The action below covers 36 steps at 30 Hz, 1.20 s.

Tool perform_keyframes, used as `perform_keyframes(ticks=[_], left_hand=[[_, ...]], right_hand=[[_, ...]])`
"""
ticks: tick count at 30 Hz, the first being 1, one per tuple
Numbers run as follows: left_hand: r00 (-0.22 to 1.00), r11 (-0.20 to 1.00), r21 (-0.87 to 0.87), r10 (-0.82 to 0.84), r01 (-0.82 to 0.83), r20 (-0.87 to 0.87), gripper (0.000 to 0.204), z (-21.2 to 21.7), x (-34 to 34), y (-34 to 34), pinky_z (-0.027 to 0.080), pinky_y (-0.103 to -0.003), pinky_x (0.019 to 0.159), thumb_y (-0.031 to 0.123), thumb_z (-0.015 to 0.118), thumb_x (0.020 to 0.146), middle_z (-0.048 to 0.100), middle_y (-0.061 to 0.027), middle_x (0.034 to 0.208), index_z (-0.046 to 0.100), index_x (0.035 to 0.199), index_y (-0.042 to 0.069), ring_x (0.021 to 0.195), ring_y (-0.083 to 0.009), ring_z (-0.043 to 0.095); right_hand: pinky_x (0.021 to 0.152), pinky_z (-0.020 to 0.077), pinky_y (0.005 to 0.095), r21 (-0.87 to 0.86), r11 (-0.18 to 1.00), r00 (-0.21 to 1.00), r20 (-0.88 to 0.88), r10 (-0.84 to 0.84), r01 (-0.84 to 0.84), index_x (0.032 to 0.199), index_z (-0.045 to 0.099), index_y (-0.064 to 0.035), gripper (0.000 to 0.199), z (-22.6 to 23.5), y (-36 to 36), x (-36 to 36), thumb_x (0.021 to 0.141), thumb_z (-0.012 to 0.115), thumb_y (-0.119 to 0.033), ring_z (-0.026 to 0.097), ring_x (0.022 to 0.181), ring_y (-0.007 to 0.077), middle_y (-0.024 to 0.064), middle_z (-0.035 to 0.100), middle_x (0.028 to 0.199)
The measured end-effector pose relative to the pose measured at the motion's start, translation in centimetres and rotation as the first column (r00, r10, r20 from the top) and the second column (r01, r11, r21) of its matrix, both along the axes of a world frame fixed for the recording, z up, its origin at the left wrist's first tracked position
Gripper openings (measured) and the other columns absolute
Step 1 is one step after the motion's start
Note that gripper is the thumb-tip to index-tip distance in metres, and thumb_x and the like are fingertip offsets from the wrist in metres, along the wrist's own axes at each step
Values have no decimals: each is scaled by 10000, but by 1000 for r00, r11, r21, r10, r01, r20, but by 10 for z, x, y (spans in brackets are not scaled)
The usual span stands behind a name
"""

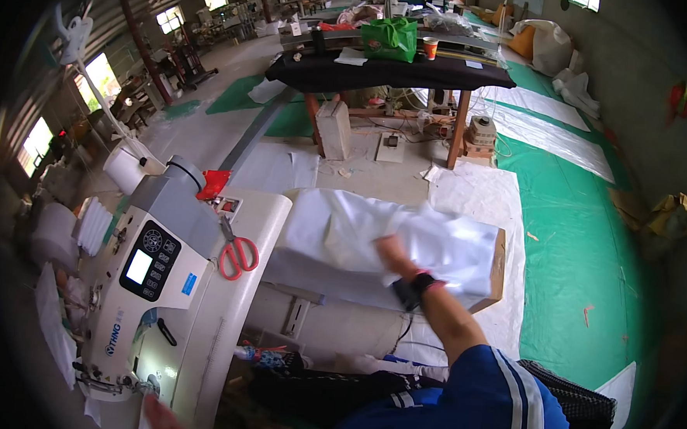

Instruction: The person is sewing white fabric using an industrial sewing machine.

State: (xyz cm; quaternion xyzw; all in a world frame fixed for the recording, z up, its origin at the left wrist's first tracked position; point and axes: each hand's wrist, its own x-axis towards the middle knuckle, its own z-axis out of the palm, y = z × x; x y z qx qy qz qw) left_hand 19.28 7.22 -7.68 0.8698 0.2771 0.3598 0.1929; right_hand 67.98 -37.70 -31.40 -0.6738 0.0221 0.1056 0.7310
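Note:
My right hand (392,256) reaches over the pale, glossy white sheet material (454,247) draped on a long box-like stand. It touches or hovers just above the sheet. Motion smears its fingers, so whether they grip the sheet is unclear. A dark band circles that wrist. Down at the lower left, only a blurred part of my left hand (163,421) shows. It is beside the lit needle area of a white and grey sewing machine (175,237), and its fingers cannot be made out. Red-handled scissors (238,257) lie on the machine's bed.
A white thread cone (124,168) stands behind the machine head. Ahead is a table with a black cover (328,70), bearing a green bag (389,40) and a paper cup (430,48). Green sheeting (574,265) covers the floor at right. Folded white pieces (92,227) sit at left.

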Motion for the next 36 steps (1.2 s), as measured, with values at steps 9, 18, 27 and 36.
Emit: perform_keyframes(ticks=[9,18,27,36], left_hand=[[878,373,-824,-392,425,275,667,-71,203,-159,445,-340,958,198,717,859,521,-174,1320,402,1405,-20,1151,-233,529],[670,736,-380,-672,560,-314,466,-70,186,-159,439,-444,1011,279,420,1013,521,-281,1334,456,1396,16,1249,-432,494],[928,845,-409,-372,344,12,274,46,108,-152,530,-325,710,249,674,924,700,-162,921,658,1132,70,836,-143,651],[927,750,557,356,-357,116,316,113,-130,21,533,-270,637,19,587,873,682,-65,918,624,1182,76,688,-173,634]], right_hand=[[863,508,383,-871,460,94,451,888,-171,1162,604,-65,354,193,128,-241,811,648,-76,635,1007,258,120,634,1128],[994,451,389,-579,587,693,52,719,-566,1483,270,7,903,170,-41,-158,752,762,-190,504,1241,342,268,482,1349],[831,517,353,-725,558,828,-29,560,-404,1258,515,-28,460,44,-51,-49,834,604,-180,608,999,255,167,599,1115],[607,510,369,-600,787,913,228,339,-143,945,646,-51,195,9,-49,102,856,530,-180,635,764,235,89,639,847]])
